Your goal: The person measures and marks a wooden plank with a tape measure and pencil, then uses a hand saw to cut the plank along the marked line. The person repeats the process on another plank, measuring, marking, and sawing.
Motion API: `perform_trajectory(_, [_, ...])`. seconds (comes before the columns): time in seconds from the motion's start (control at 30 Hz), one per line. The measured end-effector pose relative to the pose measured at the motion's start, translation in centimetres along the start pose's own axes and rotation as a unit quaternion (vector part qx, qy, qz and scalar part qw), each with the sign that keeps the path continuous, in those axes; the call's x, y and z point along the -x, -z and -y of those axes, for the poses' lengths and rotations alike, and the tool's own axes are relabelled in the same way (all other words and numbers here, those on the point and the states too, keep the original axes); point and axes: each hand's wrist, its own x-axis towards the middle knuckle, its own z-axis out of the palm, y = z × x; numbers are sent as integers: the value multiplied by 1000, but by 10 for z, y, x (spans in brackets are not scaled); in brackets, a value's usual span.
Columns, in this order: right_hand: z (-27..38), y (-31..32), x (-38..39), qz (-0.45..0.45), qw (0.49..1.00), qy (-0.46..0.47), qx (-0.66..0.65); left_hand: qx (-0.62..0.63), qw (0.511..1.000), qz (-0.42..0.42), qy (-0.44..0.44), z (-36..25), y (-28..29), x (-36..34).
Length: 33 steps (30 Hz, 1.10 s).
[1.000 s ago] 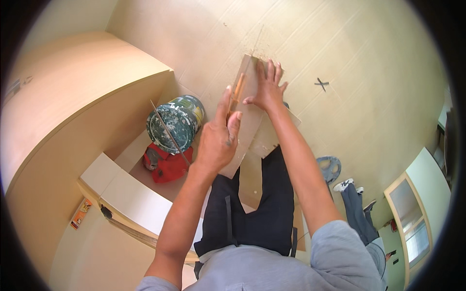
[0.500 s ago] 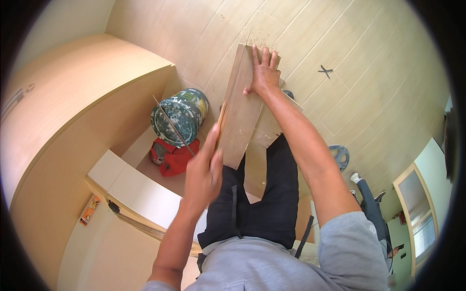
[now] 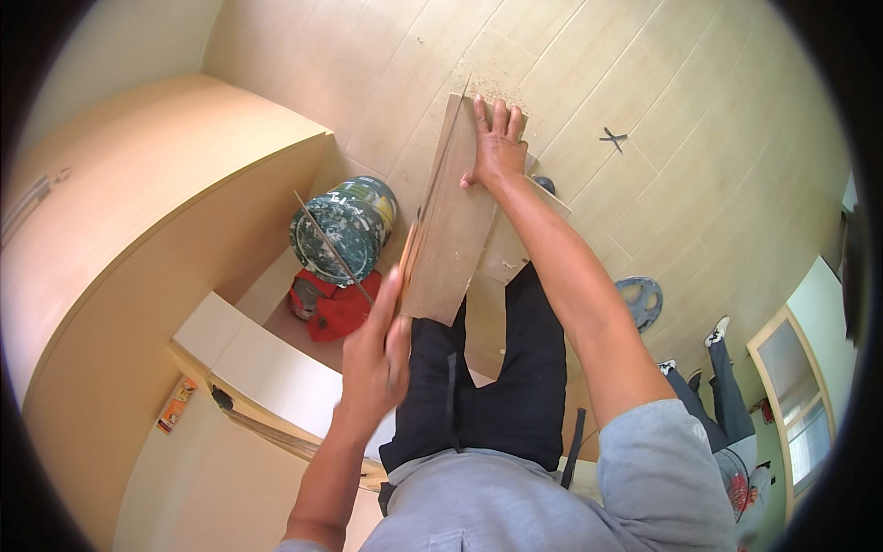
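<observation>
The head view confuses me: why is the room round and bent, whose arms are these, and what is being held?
The picture comes from a wide fisheye camera worn on a person's head, looking down, so straight edges curve toward the rim. No machine is involved: the two arms from the lower edge are the wearer's own. The right hand lies flat on the far end of a wooden board. The left hand, blurred, is at the board's near end; its exact grip cannot be told. Beside the board are a green patterned bucket, a red bag and a pale cabinet. Another person's legs show at right.
</observation>
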Motion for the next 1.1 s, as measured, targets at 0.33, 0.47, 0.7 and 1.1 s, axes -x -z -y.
perform_trajectory(0.33, [4,10,-1,12,1000,-17,6,-31,994,-49,-93,11,-31,-73])
perform_trajectory(0.47, [-1,1,1,7,1000,2,1,-15,1000,-7,-15,-5,4,23])
perform_trajectory(0.7, [-2,8,3,-7,999,11,31,-9,984,-88,-156,-1,-60,-170])
perform_trajectory(1.1, [-4,9,0,31,1000,0,0,-61,991,-51,-108,-2,-35,-61])
